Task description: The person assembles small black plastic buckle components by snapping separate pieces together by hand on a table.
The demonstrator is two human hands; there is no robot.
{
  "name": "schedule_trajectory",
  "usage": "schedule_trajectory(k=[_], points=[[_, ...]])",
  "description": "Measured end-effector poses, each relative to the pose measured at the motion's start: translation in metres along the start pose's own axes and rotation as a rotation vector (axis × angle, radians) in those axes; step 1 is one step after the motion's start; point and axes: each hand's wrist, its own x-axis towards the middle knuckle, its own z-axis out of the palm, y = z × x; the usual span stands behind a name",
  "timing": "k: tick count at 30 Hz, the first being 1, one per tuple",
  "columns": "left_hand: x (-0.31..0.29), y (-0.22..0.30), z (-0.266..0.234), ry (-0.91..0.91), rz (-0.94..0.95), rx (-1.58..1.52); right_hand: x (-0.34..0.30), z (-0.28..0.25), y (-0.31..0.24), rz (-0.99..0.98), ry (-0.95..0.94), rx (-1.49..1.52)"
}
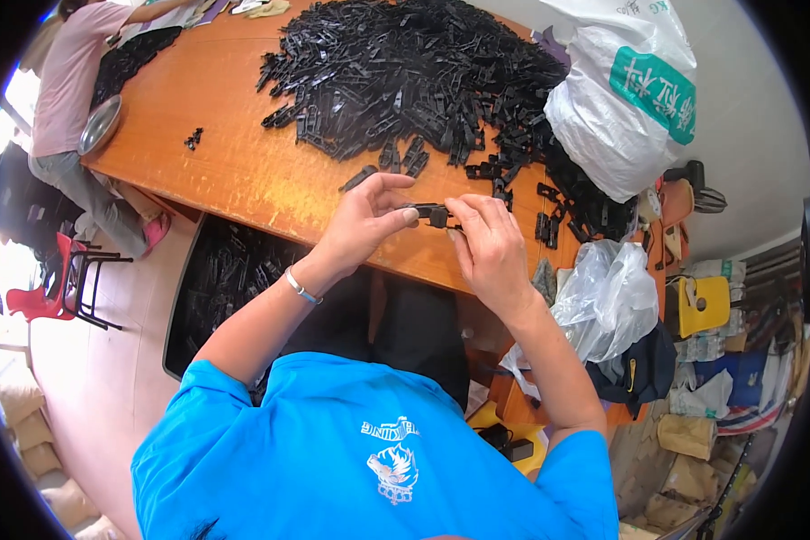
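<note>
Head view: left hand [366, 219] and right hand [490, 250] pinch opposite ends of a small black part [436, 217] above the wooden table [220, 108], near its front edge; handling of this piece appears under way, a large heap [396, 81] of similar parts lies beyond, and which of those are finished or still left cannot be told

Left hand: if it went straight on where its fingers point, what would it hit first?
Most likely the small black part at the thumb tip of the left hand, with the right hand just beyond. Depth is unclear here.
</note>
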Motion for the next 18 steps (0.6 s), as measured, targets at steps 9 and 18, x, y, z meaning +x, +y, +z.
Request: schedule_trajectory(k=[9, 18], points=[[-0.03, 0.006, 0.007, 0.031, -0.096, -0.07, -0.003, 0.009, -0.009, -0.037, -0.085, 0.003], [-0.053, -0.031, 0.002, 0.026, -0.223, -0.268, -0.037, 0.042, -0.023, 0.101, -0.107, 0.498]])
